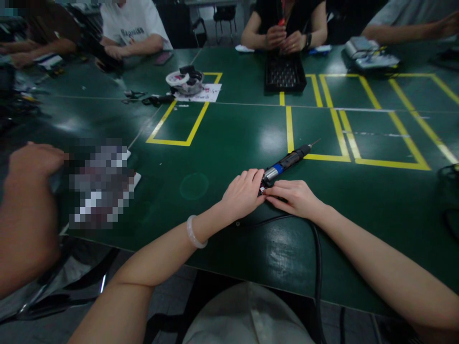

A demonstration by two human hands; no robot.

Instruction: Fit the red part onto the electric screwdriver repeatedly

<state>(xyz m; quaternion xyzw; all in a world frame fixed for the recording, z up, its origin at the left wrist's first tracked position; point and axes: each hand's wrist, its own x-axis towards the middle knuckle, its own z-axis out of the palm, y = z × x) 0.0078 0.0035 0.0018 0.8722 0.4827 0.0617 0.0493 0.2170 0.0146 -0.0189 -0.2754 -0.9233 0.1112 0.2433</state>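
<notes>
A pen-shaped electric screwdriver lies on the green table, its thin bit pointing away to the upper right. Its body is black with a blue band and a bare silver section. My left hand, with a pale bangle at the wrist, is closed over the rear end of it. Right beside that, my right hand pinches with thumb and forefinger at a small white piece on the tool's rear. Fingers partly hide this piece, so its kind is unclear. A black cable runs under my right wrist and over the table's front edge.
Yellow tape marks rectangles on the table. Across it, a person's hands work above a black tray. A roll-like bundle lies on white paper. At left, a neighbour's arm reaches beside a blurred-out object.
</notes>
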